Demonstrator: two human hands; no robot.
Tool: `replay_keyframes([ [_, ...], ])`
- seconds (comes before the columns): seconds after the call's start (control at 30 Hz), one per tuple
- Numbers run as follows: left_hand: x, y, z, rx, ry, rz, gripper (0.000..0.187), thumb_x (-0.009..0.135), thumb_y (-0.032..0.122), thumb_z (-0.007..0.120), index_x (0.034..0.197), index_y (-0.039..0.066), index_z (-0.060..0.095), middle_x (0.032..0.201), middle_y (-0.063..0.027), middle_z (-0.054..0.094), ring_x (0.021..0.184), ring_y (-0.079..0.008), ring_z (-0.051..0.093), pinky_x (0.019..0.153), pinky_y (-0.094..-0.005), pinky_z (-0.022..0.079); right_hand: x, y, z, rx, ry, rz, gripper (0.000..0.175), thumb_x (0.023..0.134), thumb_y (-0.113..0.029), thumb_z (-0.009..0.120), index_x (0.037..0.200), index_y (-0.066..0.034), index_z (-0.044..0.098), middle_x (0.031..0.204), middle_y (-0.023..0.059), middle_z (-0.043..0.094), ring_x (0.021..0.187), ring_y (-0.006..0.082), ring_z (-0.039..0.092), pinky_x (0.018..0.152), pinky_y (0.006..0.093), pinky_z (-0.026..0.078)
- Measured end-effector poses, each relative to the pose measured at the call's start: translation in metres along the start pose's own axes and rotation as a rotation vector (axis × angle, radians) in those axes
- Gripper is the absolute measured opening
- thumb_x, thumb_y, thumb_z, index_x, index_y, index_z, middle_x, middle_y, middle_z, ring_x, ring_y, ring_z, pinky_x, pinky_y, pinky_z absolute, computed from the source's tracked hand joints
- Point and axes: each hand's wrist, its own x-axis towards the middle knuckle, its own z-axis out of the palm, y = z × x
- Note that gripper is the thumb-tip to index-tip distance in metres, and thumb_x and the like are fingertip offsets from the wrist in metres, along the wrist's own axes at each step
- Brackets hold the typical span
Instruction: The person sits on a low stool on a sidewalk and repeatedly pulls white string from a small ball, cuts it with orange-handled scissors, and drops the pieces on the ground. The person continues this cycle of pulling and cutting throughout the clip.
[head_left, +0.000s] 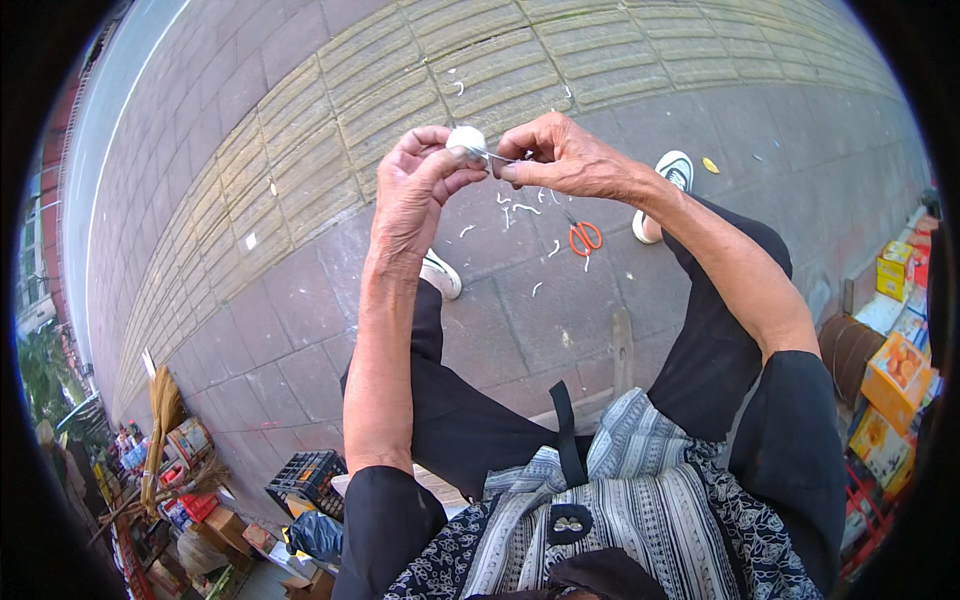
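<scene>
A small white ball of yarn or thread is pinched in the fingertips of my left hand. From it a thin white strand runs taut across to my right hand, whose thumb and forefinger grip its other end. Both hands are raised in front of me over the pavement, a short gap apart. Below them, on the paving, lies a pair of scissors with orange-red handles. Short white thread snippets are scattered around the scissors and between my feet.
Ribbed yellow tactile paving crosses ahead. Straw brooms, a black plastic crate and cardboard boxes stand at lower left. Colourful cartons are stacked at right. My sneakers rest on the paving.
</scene>
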Motion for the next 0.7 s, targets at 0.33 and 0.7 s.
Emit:
replay_keyframes([
  [0.33, -0.001, 0.021, -0.040, -0.144, 0.314, 0.179, 0.025, 0.086, 0.000, 0.064, 0.108, -0.005, 0.053, 0.096, -0.0189, 0.065, 0.086, -0.0287, 0.068, 0.076, -0.0374, 0.060, -0.005, 0.000, -0.021, 0.099, 0.093, 0.145, 0.017, 0.088, -0.015, 0.059, 0.079, -0.0025, 0.067, 0.062, -0.0044, 0.053, 0.054, 0.0021, 0.042, 0.047, 0.0203, 0.031],
  [0.7, -0.013, 0.044, -0.093, -0.139, 0.612, 0.398, 0.026, 0.084, 0.000, 0.065, 0.106, -0.006, 0.053, 0.098, -0.0187, 0.064, 0.087, -0.0313, 0.066, 0.079, -0.0422, 0.058, -0.011, 0.003, -0.051, -0.004, 0.153, 0.160, 0.017, 0.088, -0.016, 0.061, 0.078, -0.0034, 0.067, 0.062, -0.0038, 0.055, 0.057, 0.0021, 0.047, 0.048, 0.0195, 0.035],
])
